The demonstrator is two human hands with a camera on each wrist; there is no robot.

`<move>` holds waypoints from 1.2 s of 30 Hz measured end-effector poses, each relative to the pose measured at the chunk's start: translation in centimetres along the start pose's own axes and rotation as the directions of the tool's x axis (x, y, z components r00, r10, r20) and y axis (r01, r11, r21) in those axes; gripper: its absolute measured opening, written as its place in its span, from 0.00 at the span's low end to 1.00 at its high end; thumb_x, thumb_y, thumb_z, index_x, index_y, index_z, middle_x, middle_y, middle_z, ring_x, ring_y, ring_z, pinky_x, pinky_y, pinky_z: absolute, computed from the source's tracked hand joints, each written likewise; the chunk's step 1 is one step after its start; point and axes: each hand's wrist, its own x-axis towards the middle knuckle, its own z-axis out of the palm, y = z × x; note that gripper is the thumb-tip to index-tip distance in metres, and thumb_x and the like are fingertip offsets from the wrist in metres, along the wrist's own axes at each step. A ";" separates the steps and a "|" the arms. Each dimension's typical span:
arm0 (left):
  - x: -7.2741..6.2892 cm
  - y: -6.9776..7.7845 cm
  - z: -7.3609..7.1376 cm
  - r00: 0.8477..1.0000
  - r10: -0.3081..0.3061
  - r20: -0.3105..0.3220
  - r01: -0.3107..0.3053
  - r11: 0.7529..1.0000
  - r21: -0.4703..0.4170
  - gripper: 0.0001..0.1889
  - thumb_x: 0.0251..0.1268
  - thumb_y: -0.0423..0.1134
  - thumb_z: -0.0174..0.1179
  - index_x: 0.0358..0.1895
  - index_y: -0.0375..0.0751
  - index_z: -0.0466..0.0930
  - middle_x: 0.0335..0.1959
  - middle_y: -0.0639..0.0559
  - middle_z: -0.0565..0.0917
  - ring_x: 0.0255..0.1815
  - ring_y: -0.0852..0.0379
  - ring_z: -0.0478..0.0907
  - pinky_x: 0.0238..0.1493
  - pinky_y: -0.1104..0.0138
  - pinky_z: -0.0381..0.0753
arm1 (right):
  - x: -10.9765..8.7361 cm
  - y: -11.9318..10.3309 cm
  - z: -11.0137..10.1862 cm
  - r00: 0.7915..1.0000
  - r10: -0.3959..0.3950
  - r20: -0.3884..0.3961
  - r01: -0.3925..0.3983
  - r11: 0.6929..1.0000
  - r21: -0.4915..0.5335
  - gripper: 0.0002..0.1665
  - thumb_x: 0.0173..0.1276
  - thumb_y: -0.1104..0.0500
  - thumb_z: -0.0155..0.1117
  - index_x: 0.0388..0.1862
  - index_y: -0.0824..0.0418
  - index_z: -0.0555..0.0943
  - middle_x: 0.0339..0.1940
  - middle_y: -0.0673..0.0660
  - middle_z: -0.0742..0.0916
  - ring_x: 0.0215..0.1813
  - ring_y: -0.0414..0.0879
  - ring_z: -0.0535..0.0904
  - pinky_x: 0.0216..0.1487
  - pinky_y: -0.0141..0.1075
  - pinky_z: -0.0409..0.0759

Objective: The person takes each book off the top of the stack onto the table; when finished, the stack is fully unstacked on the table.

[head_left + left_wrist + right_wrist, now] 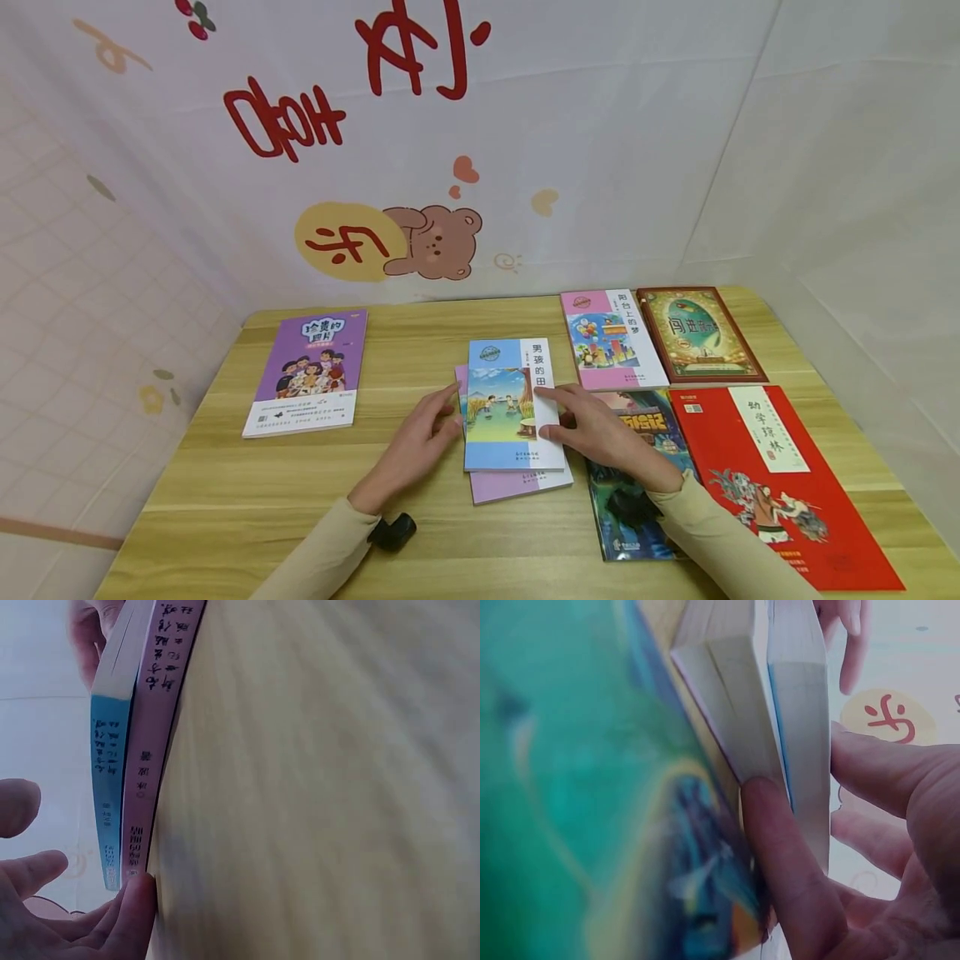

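Note:
A light blue book (510, 408) lies on top of a lilac book (519, 485) in the middle of the wooden table (225, 500). My right hand (551, 412) pinches the blue book's right edge: fingers (877, 772) lie on its cover and the thumb (780, 847) presses in at the page edges between the two books. The right wrist view shows a narrow gap between the blue book (802, 712) and the lilac book (727, 705). My left hand (444, 414) rests with straight fingers against the stack's left side. One fingertip (139, 900) touches the lilac spine (154, 750) beside the blue spine (109, 772).
A purple book (307, 371) lies at the left. A pink-and-white book (611, 337) and a green, brown-framed book (697, 333) lie at the back right. A dark teal book (637, 500) sits under my right forearm, beside a red book (780, 479). A curtain wall stands behind the table.

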 end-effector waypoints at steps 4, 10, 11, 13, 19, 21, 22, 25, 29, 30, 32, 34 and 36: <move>0.4 0.1 0.3 1.000 0.014 0.019 -0.014 1.000 0.001 0.30 0.81 0.45 0.57 0.80 0.44 0.63 0.72 0.39 0.73 0.62 0.46 0.78 0.61 0.49 0.79 | 0.1 0.0 0.0 1.000 -0.003 0.004 0.003 1.000 0.006 0.36 0.73 0.54 0.71 0.76 0.59 0.73 0.67 0.67 0.78 0.49 0.49 0.82 0.48 0.44 0.83; 0.6 0.3 0.5 0.997 0.008 0.077 -0.005 0.999 -0.036 0.33 0.79 0.44 0.59 0.81 0.44 0.61 0.76 0.39 0.67 0.65 0.45 0.76 0.63 0.51 0.79 | 0.1 -0.1 0.0 1.000 -0.009 0.017 0.008 1.000 0.028 0.35 0.74 0.55 0.70 0.76 0.60 0.73 0.69 0.66 0.78 0.51 0.48 0.81 0.50 0.45 0.82; 0.6 0.3 0.5 0.996 0.001 0.085 0.002 0.999 -0.035 0.34 0.78 0.44 0.60 0.82 0.44 0.60 0.77 0.39 0.66 0.65 0.45 0.76 0.63 0.52 0.79 | 0.1 -0.1 0.0 1.000 -0.011 0.020 0.010 1.000 0.030 0.34 0.74 0.55 0.69 0.76 0.60 0.72 0.69 0.66 0.78 0.52 0.49 0.81 0.51 0.46 0.82; 0.6 0.4 0.5 0.996 -0.012 0.094 0.015 0.999 -0.035 0.35 0.77 0.44 0.61 0.82 0.43 0.60 0.78 0.39 0.65 0.64 0.46 0.76 0.64 0.53 0.79 | 0.0 -0.1 0.0 1.000 -0.011 0.027 0.010 0.999 0.031 0.35 0.75 0.55 0.68 0.77 0.60 0.72 0.70 0.65 0.78 0.55 0.50 0.80 0.54 0.47 0.81; 0.7 0.9 0.6 0.989 -0.070 0.129 0.069 0.998 0.015 0.42 0.70 0.49 0.69 0.82 0.45 0.59 0.79 0.39 0.62 0.64 0.45 0.75 0.65 0.50 0.76 | -0.1 -0.1 0.0 0.998 -0.006 0.056 0.004 0.999 0.038 0.36 0.76 0.56 0.67 0.79 0.58 0.69 0.73 0.63 0.77 0.66 0.54 0.77 0.64 0.54 0.77; 0.9 1.1 0.8 0.985 -0.095 0.142 0.089 0.995 0.049 0.45 0.66 0.53 0.71 0.83 0.48 0.58 0.79 0.38 0.60 0.67 0.42 0.72 0.67 0.48 0.75 | -0.1 -0.2 -0.1 0.998 -0.006 0.066 0.003 0.999 0.040 0.36 0.77 0.56 0.66 0.80 0.58 0.68 0.74 0.64 0.77 0.69 0.56 0.76 0.66 0.56 0.75; 0.9 1.1 0.9 0.984 -0.105 0.147 0.096 0.993 0.064 0.47 0.65 0.54 0.72 0.83 0.49 0.58 0.80 0.37 0.59 0.69 0.41 0.71 0.68 0.47 0.74 | -0.1 -0.2 -0.1 0.998 -0.012 0.069 0.010 0.999 0.033 0.36 0.77 0.56 0.65 0.80 0.58 0.68 0.74 0.64 0.76 0.70 0.57 0.75 0.66 0.57 0.75; 1.1 1.1 1.1 0.983 -0.110 0.150 0.097 0.991 0.094 0.49 0.62 0.55 0.74 0.83 0.49 0.58 0.79 0.34 0.58 0.74 0.38 0.65 0.70 0.44 0.70 | 0.0 -0.1 -0.1 0.997 -0.007 0.076 0.004 0.999 0.039 0.36 0.77 0.56 0.65 0.80 0.58 0.68 0.74 0.64 0.76 0.71 0.58 0.74 0.67 0.57 0.74; 1.3 1.1 1.1 0.983 -0.091 0.161 0.078 0.993 0.086 0.48 0.63 0.52 0.74 0.83 0.48 0.59 0.79 0.31 0.57 0.76 0.35 0.62 0.71 0.41 0.69 | 0.1 -0.1 -0.2 0.997 -0.005 0.075 0.003 0.999 0.032 0.35 0.77 0.54 0.65 0.80 0.58 0.68 0.72 0.64 0.78 0.64 0.52 0.79 0.62 0.53 0.78; 1.4 1.1 1.0 0.982 -0.085 0.171 0.073 0.995 0.075 0.47 0.64 0.50 0.74 0.83 0.48 0.59 0.79 0.31 0.56 0.75 0.35 0.63 0.70 0.42 0.69 | 0.2 -0.1 -0.2 0.997 0.000 0.077 -0.003 0.999 0.032 0.35 0.77 0.53 0.65 0.80 0.58 0.69 0.71 0.63 0.79 0.60 0.51 0.79 0.60 0.52 0.78; 1.4 1.0 0.7 0.979 -0.076 0.190 0.068 0.997 0.048 0.46 0.66 0.48 0.72 0.83 0.48 0.58 0.80 0.32 0.55 0.75 0.36 0.64 0.71 0.43 0.69 | 0.2 -0.1 -0.2 0.997 0.013 0.080 -0.015 0.999 0.031 0.35 0.77 0.52 0.66 0.79 0.57 0.70 0.70 0.62 0.80 0.55 0.49 0.79 0.56 0.49 0.78; 1.4 0.8 0.3 0.977 -0.062 0.203 0.059 0.998 0.021 0.44 0.68 0.46 0.71 0.83 0.47 0.58 0.80 0.32 0.55 0.74 0.36 0.66 0.70 0.43 0.70 | 0.2 -0.1 -0.2 0.996 0.034 0.083 -0.038 0.999 0.037 0.35 0.77 0.50 0.66 0.79 0.55 0.70 0.70 0.61 0.80 0.55 0.49 0.78 0.56 0.48 0.77; 1.3 0.6 -0.2 0.976 -0.050 0.212 0.049 0.999 0.006 0.43 0.69 0.43 0.71 0.83 0.48 0.58 0.81 0.33 0.56 0.74 0.36 0.66 0.71 0.44 0.70 | 0.2 0.0 -0.2 0.995 0.047 0.090 -0.051 0.998 0.047 0.35 0.77 0.50 0.66 0.79 0.53 0.70 0.70 0.61 0.80 0.53 0.49 0.77 0.54 0.46 0.77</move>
